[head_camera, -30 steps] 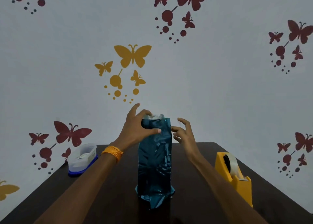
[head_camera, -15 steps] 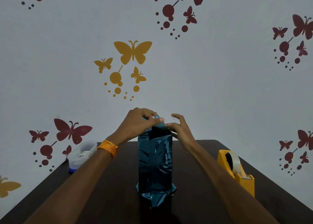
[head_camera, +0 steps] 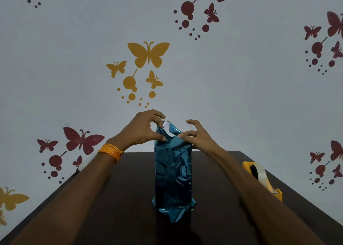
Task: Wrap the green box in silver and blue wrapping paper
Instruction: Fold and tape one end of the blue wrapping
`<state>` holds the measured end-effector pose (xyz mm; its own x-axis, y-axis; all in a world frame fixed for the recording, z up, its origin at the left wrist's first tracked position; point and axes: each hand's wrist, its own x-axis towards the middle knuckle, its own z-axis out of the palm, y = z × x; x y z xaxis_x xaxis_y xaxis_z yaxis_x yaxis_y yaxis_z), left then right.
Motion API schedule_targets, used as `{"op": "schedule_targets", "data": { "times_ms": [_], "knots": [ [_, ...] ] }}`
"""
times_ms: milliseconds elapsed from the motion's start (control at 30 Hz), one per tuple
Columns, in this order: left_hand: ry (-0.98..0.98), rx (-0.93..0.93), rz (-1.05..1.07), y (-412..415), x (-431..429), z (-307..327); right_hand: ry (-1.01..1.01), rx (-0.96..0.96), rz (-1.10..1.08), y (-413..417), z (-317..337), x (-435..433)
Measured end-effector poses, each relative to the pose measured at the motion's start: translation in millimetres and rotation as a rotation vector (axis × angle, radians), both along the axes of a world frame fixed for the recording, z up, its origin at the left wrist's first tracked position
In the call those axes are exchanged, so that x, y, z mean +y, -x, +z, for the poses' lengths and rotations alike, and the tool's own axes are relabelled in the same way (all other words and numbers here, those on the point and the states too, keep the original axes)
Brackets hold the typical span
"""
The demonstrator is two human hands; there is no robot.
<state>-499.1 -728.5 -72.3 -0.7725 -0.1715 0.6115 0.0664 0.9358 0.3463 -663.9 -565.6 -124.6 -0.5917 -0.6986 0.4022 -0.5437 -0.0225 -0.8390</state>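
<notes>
Up in the middle of the frame, the left hand (head_camera: 143, 131) pinches the loose top of the wrapping paper (head_camera: 168, 127). Its thumb is on the near face and its curled fingers hook over the raised flap. An orange thread band (head_camera: 111, 151) circles that wrist. Just to the right, the right hand (head_camera: 198, 137) presses its thumb tip on the fold at the upper right corner, with its fingers loosely arched and apart and the index finger lifted off the paper.

Both forearms run in from the lower corners and cover much of the dark worktop (head_camera: 130, 189). The left forearm hides nearly all of a pale thing (head_camera: 81, 166) at the worktop's left edge, and I cannot tell what it is. The right forearm crosses in front of a yellow tape dispenser (head_camera: 259, 174) at the right edge, well apart from the box. Behind stands a pale wall (head_camera: 241, 96) with yellow and dark red butterfly decals.

The box (head_camera: 172, 174) stands upright at the centre of the worktop, between the forearms. It is fully sheathed in shiny, crinkled blue paper, so its own colour is hidden. The top flap shows a silvery inner side, and at the base the paper splays out in crumpled points.
</notes>
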Motion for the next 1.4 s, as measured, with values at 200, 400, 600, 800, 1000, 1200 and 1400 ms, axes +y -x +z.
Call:
{"op": "schedule_targets", "data": {
  "times_ms": [200,400,600,800,1000,1200,1400],
  "knots": [
    [-0.156,0.134,-0.021,2.5,2.3,-4.0,-0.009,-0.047,-0.046,0.9,4.6,-5.6],
    [-0.592,0.233,0.007,16.2,6.3,-14.1,-0.015,-0.004,-0.072,4.5,0.4,-9.8],
    [-0.907,-0.023,0.094,28.2,16.1,0.8,-0.054,0.046,-0.043,8.1,6.3,-9.0],
    [-0.541,-0.374,0.149,35.2,24.7,11.7,-0.082,0.085,-0.027,8.3,9.9,-8.8],
    [-0.449,-0.443,0.142,36.6,26.7,4.7,-0.133,0.156,-0.017,6.7,14.3,-7.5],
    [-0.523,-0.465,0.144,23.8,20.7,-8.6,-0.106,0.148,0.004,6.4,10.6,-5.2],
    [-0.593,-0.389,0.101,19.9,23.3,-14.7,-0.054,0.173,0.005,0.7,8.7,2.1]
  ]
}}
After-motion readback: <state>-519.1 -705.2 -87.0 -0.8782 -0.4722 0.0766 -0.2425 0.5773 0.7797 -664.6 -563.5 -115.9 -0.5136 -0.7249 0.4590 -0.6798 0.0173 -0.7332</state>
